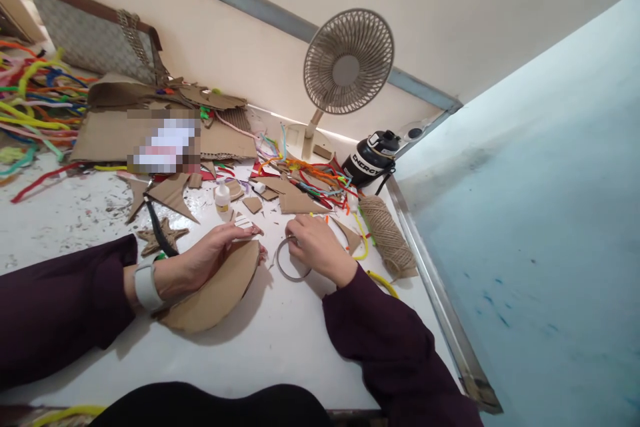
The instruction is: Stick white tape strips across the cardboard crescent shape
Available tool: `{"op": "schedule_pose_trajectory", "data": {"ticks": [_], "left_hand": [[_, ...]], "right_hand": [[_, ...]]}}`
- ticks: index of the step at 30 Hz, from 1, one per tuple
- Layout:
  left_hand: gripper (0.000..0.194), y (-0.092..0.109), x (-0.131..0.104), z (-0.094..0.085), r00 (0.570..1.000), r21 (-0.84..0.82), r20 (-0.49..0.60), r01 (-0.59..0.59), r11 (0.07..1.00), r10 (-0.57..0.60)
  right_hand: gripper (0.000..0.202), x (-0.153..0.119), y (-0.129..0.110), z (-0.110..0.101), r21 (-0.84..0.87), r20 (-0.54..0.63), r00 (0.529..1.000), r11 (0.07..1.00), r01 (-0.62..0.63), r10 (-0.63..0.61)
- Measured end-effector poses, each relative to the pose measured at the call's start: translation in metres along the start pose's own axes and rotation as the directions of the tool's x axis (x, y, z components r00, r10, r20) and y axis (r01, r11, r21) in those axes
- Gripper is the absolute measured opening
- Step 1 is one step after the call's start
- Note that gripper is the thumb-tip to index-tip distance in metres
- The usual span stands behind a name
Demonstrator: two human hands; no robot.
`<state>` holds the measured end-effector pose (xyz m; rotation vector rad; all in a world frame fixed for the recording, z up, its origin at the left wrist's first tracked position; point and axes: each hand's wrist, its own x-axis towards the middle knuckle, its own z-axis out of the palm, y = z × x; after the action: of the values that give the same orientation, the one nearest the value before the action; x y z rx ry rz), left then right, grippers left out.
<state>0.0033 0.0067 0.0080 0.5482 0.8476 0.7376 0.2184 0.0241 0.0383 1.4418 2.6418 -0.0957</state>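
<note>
Cardboard (215,295), gripped in the left hand (207,257), has its long axis running eight to two o'clock, toward the tape ring (293,279) pinched by the right hand (319,245).

The left sleeve (65,310), toward eight o'clock, is dark plum; the right sleeve (400,347), toward five, matches. The left wristband (146,285) is pale grey.

bright, soft light casts faint shadows on the white table (280,353), while a pixelated patch (164,141) obscures detail.
</note>
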Motion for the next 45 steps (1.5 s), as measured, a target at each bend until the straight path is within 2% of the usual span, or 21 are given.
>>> {"op": "schedule_pose_trajectory", "data": {"ticks": [2, 5, 8, 13, 17, 20, 24, 31, 38, 41, 45], "left_hand": [[0.022, -0.001, 0.000, -0.001, 1.000, -0.013, -0.005, 0.000, 1.000, 0.000], [0.024, -0.002, -0.001, 0.000, 0.997, -0.010, -0.069, -0.034, 0.999, 0.033], [0.025, -0.001, -0.002, 0.001, 0.996, -0.018, -0.088, -0.037, 0.999, 0.035], [0.023, -0.001, -0.003, 0.004, 0.997, 0.019, -0.054, -0.047, 0.999, 0.048], [0.019, -0.001, -0.002, 0.003, 0.991, 0.081, -0.037, -0.126, 0.989, 0.130], [0.019, -0.001, -0.003, 0.003, 0.993, 0.086, 0.028, -0.115, 0.990, 0.113], [0.015, -0.002, -0.002, 0.001, 0.989, 0.113, 0.090, -0.130, 0.985, 0.120], [0.015, -0.003, -0.001, -0.002, 0.984, 0.160, 0.125, -0.147, 0.976, 0.128], [0.016, 0.000, -0.004, 0.000, 0.988, 0.146, 0.139, -0.090, 0.985, 0.070], [0.017, -0.001, -0.004, -0.001, 0.985, 0.136, 0.158, -0.092, 0.986, 0.070], [0.014, 0.000, -0.007, 0.000, 0.964, 0.121, 0.228, -0.168, 0.978, 0.137]], "right_hand": [[0.012, -0.004, 0.003, -0.001, 0.088, -0.021, 1.000, 0.996, 0.019, -0.017], [0.013, -0.010, 0.008, -0.002, 0.230, -0.072, 0.997, 0.972, 0.054, -0.039], [0.011, -0.013, 0.012, -0.004, 0.312, -0.141, 0.989, 0.946, 0.086, -0.043], [0.007, -0.015, 0.014, -0.008, 0.388, -0.245, 0.969, 0.912, 0.138, -0.042], [0.007, -0.016, 0.013, -0.010, 0.454, -0.271, 0.962, 0.876, 0.163, -0.039], [0.007, -0.017, 0.012, -0.010, 0.466, -0.280, 0.959, 0.867, 0.176, -0.043], [0.008, -0.018, 0.011, -0.008, 0.470, -0.287, 0.956, 0.861, 0.193, -0.057], [0.008, -0.020, 0.010, -0.011, 0.466, -0.278, 0.958, 0.863, 0.196, -0.067], [0.011, -0.020, 0.009, -0.008, 0.493, -0.286, 0.955, 0.844, 0.213, -0.074], [0.015, -0.019, 0.007, -0.007, 0.554, -0.238, 0.968, 0.808, 0.201, -0.077], [0.025, -0.019, 0.003, -0.013, 0.669, -0.126, 0.991, 0.733, 0.125, -0.055]]}}
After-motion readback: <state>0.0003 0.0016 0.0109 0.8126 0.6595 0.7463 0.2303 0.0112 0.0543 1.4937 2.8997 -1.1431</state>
